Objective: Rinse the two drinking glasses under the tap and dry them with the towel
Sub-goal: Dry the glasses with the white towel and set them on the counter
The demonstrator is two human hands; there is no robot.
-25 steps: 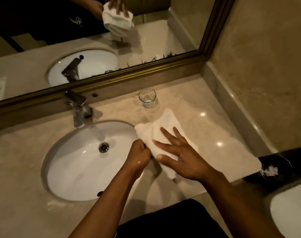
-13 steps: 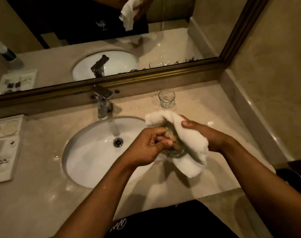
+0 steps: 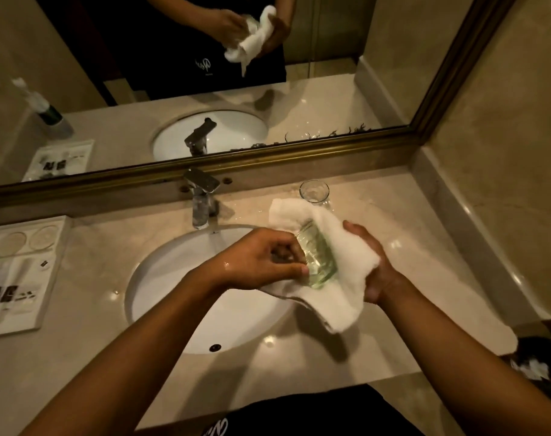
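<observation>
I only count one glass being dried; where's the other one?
In the head view, the other glass stands upright on the counter below the mirror frame, right of the tap, just behind the towel.

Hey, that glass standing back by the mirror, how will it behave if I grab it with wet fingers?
The glass looks clear and smooth, so it is probably slippery in a wet grip. It stands upright on hard stone counter, so a knock would likely tip it, and it may chip. It looks small, probably light.
</observation>
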